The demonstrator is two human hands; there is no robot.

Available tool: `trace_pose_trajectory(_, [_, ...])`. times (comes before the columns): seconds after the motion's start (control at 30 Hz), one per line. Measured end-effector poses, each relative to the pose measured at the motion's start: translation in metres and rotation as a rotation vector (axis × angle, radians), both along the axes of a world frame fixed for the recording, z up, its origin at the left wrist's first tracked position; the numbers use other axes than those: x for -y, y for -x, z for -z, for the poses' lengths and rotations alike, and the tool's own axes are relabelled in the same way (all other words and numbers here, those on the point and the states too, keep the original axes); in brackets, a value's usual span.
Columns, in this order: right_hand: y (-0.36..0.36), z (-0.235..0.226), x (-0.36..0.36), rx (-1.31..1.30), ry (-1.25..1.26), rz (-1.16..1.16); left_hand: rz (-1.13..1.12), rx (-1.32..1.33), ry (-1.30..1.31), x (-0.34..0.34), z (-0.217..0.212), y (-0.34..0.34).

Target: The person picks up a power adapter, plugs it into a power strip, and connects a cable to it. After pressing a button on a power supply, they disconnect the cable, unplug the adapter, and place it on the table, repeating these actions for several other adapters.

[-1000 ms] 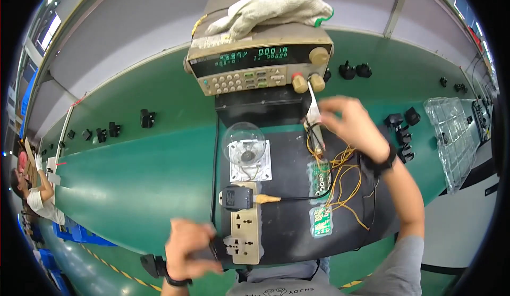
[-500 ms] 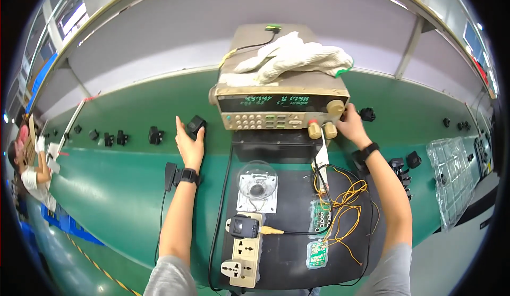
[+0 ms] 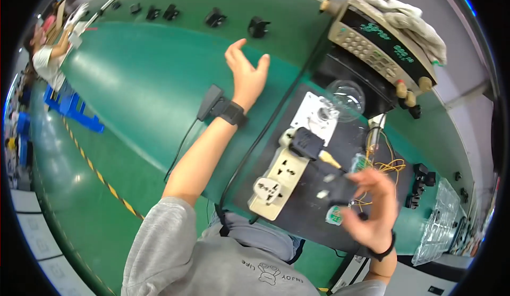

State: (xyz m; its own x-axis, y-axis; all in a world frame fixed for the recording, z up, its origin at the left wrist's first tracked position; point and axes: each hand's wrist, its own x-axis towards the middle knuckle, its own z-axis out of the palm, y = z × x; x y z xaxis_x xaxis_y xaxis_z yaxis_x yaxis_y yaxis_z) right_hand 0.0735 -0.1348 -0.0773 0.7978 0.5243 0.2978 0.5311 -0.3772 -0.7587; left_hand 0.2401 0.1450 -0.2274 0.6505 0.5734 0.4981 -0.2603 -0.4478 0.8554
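Black adapter [image 3: 340, 191], blurred, is right of centre in the frame. Across the left and centre stretches a green bench [image 3: 133, 67]; a beige instrument [image 3: 366, 50] stands at upper right, a cream power strip [image 3: 283, 178] below centre. The right hand [image 3: 377, 211] grasps the adapter between thumb and fingers; the left hand [image 3: 247, 81], unclenched, fingers spread, is near a second adapter [image 3: 258, 26] at top centre.
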Motion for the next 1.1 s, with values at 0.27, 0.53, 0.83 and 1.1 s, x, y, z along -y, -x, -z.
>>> trace_pose_trajectory(0.27, [0.03,0.02,-0.071,0.32,0.332,-0.21,0.05,-0.085,0.057,-0.001,-0.002,0.039])
trace_pose_trajectory(0.53, [0.023,0.004,-0.096,0.331,0.57,-0.27,0.325,0.018,0.046,0.006,-0.046,0.059])
trace_pose_trajectory(0.83, [0.0,0.016,-0.055,0.522,0.42,0.25,1.354,-0.266,-0.325,0.012,-0.087,0.105])
trace_pose_trajectory(1.1, [0.003,0.028,-0.013,0.305,0.451,0.233,1.202,-0.303,-0.458,0.018,-0.091,0.105])
